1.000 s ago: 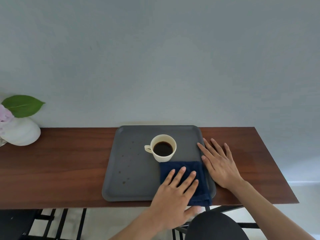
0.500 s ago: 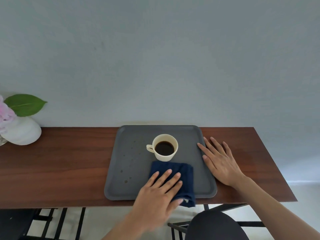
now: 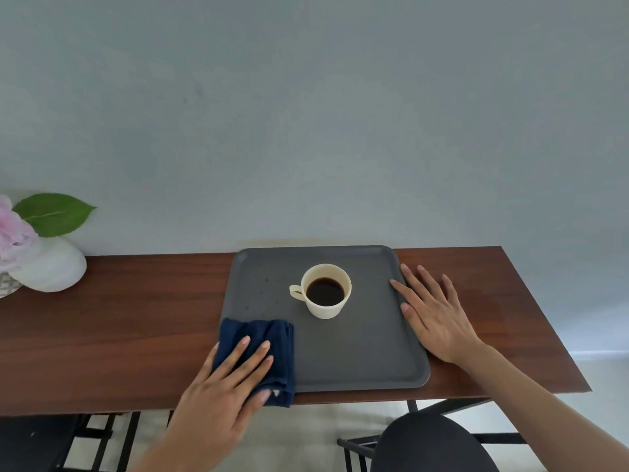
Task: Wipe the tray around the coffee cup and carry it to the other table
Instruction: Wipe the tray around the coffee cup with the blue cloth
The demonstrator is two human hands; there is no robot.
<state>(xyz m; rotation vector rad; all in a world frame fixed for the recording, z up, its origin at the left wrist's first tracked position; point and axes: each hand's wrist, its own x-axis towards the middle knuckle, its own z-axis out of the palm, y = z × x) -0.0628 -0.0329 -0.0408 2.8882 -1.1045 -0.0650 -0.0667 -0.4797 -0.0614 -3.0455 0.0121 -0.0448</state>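
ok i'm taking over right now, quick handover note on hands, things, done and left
Left hand: flat, pressing the blue cloth on the tray's near-left corner.
Right hand: flat on the table, fingers against the tray right rim, steadying it.
Coffee cup: upright mid-tray, full, handle pointing left.
Done: the tray's near and right areas look clean.
Left: a few dark specks left of the cup, then carry the tray to the other table.

Head-worn view, forward and downward.
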